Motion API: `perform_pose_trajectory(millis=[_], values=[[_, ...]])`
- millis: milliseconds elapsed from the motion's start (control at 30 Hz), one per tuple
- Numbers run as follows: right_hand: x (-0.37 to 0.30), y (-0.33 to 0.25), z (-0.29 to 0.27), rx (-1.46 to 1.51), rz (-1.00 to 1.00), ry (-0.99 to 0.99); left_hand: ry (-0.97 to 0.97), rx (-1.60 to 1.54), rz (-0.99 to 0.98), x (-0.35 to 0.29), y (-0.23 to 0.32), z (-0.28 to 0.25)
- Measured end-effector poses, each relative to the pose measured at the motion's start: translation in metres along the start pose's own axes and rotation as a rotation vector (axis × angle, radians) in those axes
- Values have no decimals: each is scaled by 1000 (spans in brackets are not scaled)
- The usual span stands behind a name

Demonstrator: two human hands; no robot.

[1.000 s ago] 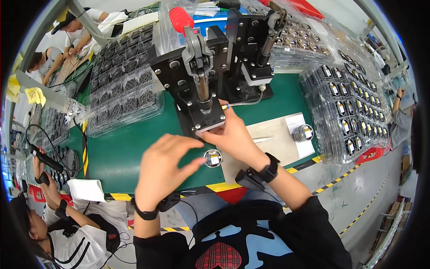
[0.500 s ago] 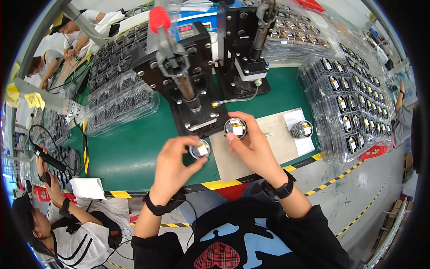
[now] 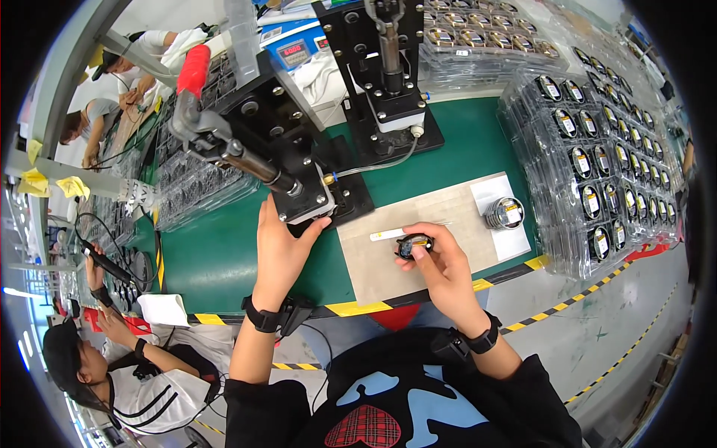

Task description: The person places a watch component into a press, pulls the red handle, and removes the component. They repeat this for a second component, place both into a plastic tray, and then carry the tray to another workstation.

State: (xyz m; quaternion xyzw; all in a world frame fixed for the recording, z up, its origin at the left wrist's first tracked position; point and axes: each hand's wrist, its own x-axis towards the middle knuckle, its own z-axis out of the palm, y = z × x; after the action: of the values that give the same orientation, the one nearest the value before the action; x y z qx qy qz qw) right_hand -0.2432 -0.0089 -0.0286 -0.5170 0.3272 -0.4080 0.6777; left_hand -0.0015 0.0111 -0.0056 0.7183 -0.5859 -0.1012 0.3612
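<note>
My left hand (image 3: pixel 282 250) is at the front of a black toggle press (image 3: pixel 295 190) with a red handle grip (image 3: pixel 194 69). Its thumb and fingers are spread apart on either side of the press's lower block, which hides some of the fingertips; no part shows between them. My right hand (image 3: pixel 441 272) pinches a small black round watch case (image 3: pixel 414 246) with lugs, tilted, above the beige mat (image 3: pixel 366 272). A white pen-like tool (image 3: pixel 387 234) lies on the mat just beyond that hand.
Several stacked metal rings (image 3: pixel 505 213) stand on white paper at the mat's right end. Clear trays of watch parts (image 3: pixel 575 164) rise on the right. A second press (image 3: pixel 388 112) stands behind, with a blue display box (image 3: pixel 291 51). A co-worker (image 3: pixel 112 366) sits at left.
My left hand has moved up and left to the press; the round part it held no longer shows. My right hand has come nearer and right, turning the watch case. The view has shifted.
</note>
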Motion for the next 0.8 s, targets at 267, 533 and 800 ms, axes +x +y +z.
perform_pose_trajectory(millis=[267, 533, 800], values=[[-8, 6, -14, 44, -59, -12, -47, 31, -13, 3, 4, 3], [1, 2, -14, 10, -60, -102, -197, 11, -190, 16, 7, -13], [2, 3, -19, 46, 55, -153, 159, -381, -5, 38, 20, -98]])
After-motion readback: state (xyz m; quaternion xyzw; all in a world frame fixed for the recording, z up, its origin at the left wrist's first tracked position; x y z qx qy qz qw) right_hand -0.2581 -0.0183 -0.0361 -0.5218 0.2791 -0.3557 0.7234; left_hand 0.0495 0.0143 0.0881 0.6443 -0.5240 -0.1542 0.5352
